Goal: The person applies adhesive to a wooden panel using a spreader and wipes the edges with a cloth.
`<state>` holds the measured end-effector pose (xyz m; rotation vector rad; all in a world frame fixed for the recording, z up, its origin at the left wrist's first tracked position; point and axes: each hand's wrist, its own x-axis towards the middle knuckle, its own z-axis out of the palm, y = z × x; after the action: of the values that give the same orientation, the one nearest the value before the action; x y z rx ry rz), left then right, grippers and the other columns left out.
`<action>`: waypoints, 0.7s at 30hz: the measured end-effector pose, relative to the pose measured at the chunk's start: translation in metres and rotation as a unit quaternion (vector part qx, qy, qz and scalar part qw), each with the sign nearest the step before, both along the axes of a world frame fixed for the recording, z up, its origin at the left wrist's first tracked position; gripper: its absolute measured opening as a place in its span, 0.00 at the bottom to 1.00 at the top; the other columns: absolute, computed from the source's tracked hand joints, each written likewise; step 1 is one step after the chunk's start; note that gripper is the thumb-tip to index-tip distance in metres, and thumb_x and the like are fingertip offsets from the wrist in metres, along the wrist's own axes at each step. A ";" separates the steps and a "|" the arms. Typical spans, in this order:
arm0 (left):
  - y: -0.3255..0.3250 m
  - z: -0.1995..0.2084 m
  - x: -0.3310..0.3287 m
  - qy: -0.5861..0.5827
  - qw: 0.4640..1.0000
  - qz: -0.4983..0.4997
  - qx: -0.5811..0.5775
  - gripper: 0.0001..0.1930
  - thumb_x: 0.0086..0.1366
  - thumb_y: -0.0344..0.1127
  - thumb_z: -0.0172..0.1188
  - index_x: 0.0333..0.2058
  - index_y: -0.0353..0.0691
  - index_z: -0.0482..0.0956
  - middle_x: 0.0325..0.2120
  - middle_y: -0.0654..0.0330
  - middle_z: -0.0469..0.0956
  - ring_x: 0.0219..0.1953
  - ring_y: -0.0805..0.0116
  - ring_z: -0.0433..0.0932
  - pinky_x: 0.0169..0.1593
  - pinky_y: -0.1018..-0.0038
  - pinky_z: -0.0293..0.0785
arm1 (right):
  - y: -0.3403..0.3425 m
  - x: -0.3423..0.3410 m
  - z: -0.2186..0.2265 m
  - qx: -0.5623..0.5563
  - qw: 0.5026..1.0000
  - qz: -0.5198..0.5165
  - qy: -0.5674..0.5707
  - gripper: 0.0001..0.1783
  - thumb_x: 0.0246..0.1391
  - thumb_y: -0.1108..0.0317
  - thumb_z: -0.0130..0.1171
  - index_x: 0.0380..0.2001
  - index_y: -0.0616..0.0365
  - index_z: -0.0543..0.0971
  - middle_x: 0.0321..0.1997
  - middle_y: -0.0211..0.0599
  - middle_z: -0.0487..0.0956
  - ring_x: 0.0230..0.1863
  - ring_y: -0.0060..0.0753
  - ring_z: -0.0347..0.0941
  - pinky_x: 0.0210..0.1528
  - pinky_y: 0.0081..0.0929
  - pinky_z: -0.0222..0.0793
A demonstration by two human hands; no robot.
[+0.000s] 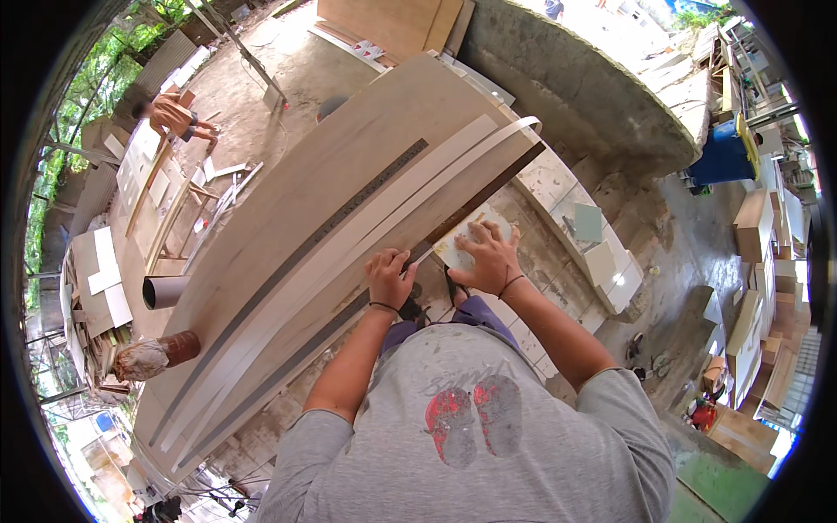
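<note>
A wide wooden panel (288, 187) stretches diagonally in front of me. Long white strips (349, 235) and dark grey strips (370, 179) lie along it, and one white strip curls up at the far right end. A dark brown band (497, 196) runs along the panel's near edge. My left hand (391, 277) is at that edge, fingers closed around a thin pale tool (424, 256) whose kind I cannot make out. My right hand (490, 257) grips a pale, smeared flat plate (471, 228) beside the edge, its fingers bent over the top.
A rusty brown can (181, 348) and a grey tube (166, 292) sit by the panel's left side. Another person (172, 118) bends over a work table at the upper left. A concrete wall (575, 78) stands beyond; a blue bin (725, 155) is at the right.
</note>
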<state>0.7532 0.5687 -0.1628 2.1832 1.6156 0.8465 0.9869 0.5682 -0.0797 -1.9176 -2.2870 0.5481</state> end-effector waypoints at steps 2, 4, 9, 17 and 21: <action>0.000 0.000 0.001 -0.001 1.000 0.000 -0.001 0.13 0.51 0.39 0.67 0.37 0.46 0.83 0.34 0.64 0.75 0.41 0.63 0.73 0.47 0.65 0.62 | 0.010 -0.005 0.000 0.008 1.000 0.000 -0.002 0.36 0.34 0.39 0.64 0.49 0.42 0.81 0.63 0.40 0.68 0.69 0.46 0.54 0.60 0.81 0.37; 0.001 0.002 0.004 -0.001 1.000 -0.002 -0.003 0.13 0.52 0.39 0.67 0.37 0.46 0.83 0.34 0.65 0.75 0.41 0.64 0.72 0.47 0.65 0.62 | 0.017 -0.009 -0.003 0.016 1.000 -0.002 -0.003 0.35 0.34 0.39 0.64 0.48 0.42 0.81 0.63 0.40 0.68 0.68 0.47 0.55 0.60 0.81 0.37; 0.002 0.003 0.006 0.011 1.000 -0.004 0.010 0.12 0.53 0.39 0.66 0.36 0.45 0.82 0.35 0.65 0.75 0.41 0.64 0.72 0.47 0.65 0.62 | 0.023 -0.013 -0.017 0.005 1.000 -0.004 -0.012 0.36 0.33 0.39 0.65 0.48 0.42 0.81 0.63 0.40 0.68 0.69 0.47 0.54 0.60 0.81 0.38; 0.002 -0.001 0.006 0.019 1.000 -0.001 0.017 0.12 0.53 0.39 0.65 0.37 0.45 0.82 0.35 0.65 0.75 0.41 0.64 0.72 0.47 0.65 0.62 | 0.029 -0.008 0.009 -0.071 0.996 0.009 -0.045 0.37 0.34 0.39 0.62 0.49 0.43 0.80 0.65 0.42 0.66 0.69 0.49 0.54 0.60 0.82 0.38; 0.002 -0.001 0.008 0.009 1.000 -0.006 0.014 0.13 0.52 0.39 0.65 0.37 0.46 0.82 0.35 0.65 0.75 0.42 0.64 0.73 0.47 0.64 0.62 | 0.030 -0.006 -0.002 -0.036 0.998 -0.004 -0.042 0.36 0.34 0.39 0.63 0.49 0.41 0.81 0.64 0.42 0.67 0.69 0.48 0.55 0.60 0.82 0.39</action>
<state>0.7610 0.5709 -0.1640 2.2235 1.6067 0.8549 0.9812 0.5978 -0.0818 -2.0174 -2.3399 0.5674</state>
